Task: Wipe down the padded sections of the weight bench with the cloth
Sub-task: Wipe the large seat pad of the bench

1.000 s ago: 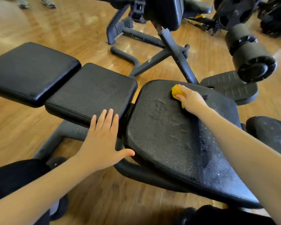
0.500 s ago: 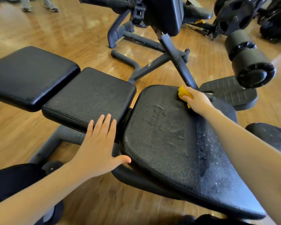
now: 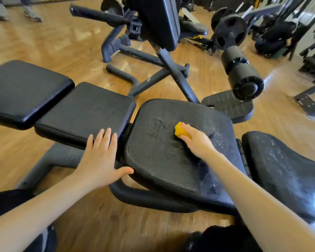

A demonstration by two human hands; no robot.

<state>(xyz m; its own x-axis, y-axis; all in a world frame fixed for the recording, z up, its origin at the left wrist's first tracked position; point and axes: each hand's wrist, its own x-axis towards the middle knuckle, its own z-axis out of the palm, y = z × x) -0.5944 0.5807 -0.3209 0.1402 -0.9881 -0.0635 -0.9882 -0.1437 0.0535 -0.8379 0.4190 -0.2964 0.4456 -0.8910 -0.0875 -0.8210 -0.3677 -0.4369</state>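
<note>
The right hand (image 3: 196,140) is clenching a bunched yellow cloth (image 3: 181,131) in its grip, pressing it near the middle of the wide seat pad (image 3: 158,160), whose surface is looking worn and speckled. The left hand (image 3: 100,159) is lying released, fingers spread, over the near edge of the middle pad (image 3: 87,110).

Head view, close, down over bench (image 3: 171,160)

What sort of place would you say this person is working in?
Most likely a gym: a padded weight bench in sections, a weight plate on a machine behind it, and a foam roller pad over a wooden floor.
</note>
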